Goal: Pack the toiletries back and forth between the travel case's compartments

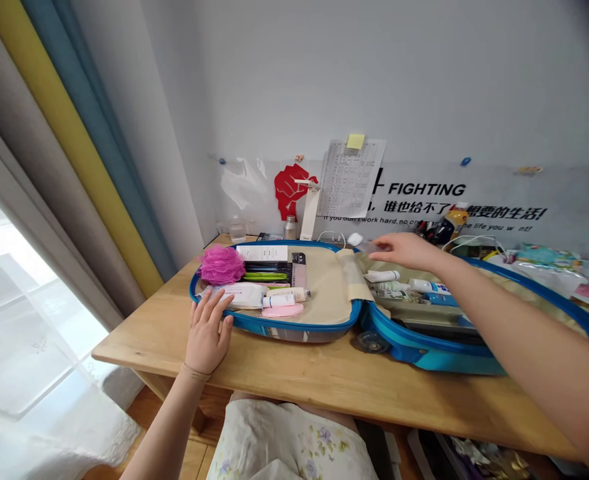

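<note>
An open blue suitcase (319, 325) lies across the table with both halves spread. My left hand (208, 333) rests on the near left rim of its left half, fingers stretched out beside a white packet (247, 295). Over the back of the right half, my right hand (404, 252) grips a small clear bottle with a white cap (356, 240), slightly blurred. In the left half are a pink bath puff (221, 265), a white tube (278, 301) and a pink oval item (288, 311). The right half holds several tubes, among them a blue and white one (429, 287).
The wooden table (284, 363) stands against a wall with a printed banner (427, 190) and pinned paper (352, 179). Behind the suitcase are a metallic bottle (289, 228), a clear cup (237, 230) and an orange drink bottle (457, 219). Curtains (74, 133) hang at left.
</note>
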The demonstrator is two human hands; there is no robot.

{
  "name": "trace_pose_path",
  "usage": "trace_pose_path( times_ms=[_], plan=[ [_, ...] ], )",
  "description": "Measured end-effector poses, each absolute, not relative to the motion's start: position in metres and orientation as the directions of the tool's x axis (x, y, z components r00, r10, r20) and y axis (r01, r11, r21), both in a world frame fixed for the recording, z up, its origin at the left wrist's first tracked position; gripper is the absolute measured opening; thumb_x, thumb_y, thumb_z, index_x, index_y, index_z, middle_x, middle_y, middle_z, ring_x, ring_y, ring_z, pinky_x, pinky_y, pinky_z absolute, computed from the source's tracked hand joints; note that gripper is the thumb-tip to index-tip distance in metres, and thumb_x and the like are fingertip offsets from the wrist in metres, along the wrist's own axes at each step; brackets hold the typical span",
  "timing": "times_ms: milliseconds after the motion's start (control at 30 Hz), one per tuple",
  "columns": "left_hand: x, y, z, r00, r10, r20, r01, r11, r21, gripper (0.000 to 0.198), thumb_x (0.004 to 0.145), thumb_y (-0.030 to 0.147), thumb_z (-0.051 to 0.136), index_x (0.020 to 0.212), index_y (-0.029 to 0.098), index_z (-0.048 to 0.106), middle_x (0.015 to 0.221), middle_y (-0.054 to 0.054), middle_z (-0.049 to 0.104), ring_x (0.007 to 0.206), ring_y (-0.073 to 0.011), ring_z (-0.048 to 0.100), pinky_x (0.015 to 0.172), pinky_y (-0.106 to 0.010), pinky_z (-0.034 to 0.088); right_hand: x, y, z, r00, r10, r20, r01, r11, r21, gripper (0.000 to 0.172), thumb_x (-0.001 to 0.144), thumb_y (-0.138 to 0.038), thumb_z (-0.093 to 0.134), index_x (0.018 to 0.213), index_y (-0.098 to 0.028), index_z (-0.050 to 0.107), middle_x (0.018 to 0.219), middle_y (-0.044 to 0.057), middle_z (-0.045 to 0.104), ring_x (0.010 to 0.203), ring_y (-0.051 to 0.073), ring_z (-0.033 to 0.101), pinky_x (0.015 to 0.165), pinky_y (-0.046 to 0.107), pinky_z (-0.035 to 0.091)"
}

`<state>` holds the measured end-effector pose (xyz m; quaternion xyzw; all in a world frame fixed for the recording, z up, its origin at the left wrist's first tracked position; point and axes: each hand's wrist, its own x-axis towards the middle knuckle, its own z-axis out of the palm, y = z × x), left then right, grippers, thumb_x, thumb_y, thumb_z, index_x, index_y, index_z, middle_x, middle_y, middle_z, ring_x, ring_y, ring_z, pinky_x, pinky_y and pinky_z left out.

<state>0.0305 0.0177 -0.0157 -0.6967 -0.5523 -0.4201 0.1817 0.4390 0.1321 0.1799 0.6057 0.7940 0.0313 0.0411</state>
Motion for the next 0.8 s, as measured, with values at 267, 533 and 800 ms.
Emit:
trace_pose_path(
  times_ms=[267,533,800],
  plan=[
    [0.032,0.017,-0.014,0.034,0.615,0.787,0.919,-0.328,0.217,0.039,0.098,0.033,0.037,0.130,0.023,0.058,0.139,-0.011,0.057,0.140,-0.0284,0.039,0.119,-0.051,0.023,0.322,0.139,0.140,-0.483,0.846,-0.227,0.853,0.513,0.097,0.029,0.086,-0.036,0.063,0.101,-0.013,0.071,0.102,0.009,0.071,0.098,0.023,0.063,0.085,0.033,0.048],
    [0.029,0.018,-0.017,0.025,0.633,0.774,0.918,-0.321,0.234,0.039,0.098,0.033,0.038,0.131,0.024,0.058,0.140,-0.009,0.056,0.141,-0.0279,0.038,0.120,-0.051,0.022,0.318,0.134,0.133,-0.516,0.801,-0.304,0.833,0.552,0.040,0.033,0.094,-0.041,0.055,0.116,-0.018,0.062,0.119,0.007,0.063,0.102,0.017,0.062,0.089,0.039,0.054],
    [0.031,0.017,-0.015,0.045,0.614,0.788,0.922,-0.329,0.204,0.038,0.099,0.032,0.038,0.129,0.022,0.057,0.139,-0.011,0.056,0.141,-0.0283,0.038,0.119,-0.051,0.022,0.409,0.177,0.166,-0.218,0.966,-0.136,0.959,0.238,0.155,0.036,0.093,-0.040,0.057,0.121,-0.017,0.060,0.126,0.009,0.060,0.109,0.020,0.060,0.093,0.042,0.053]
  ],
)
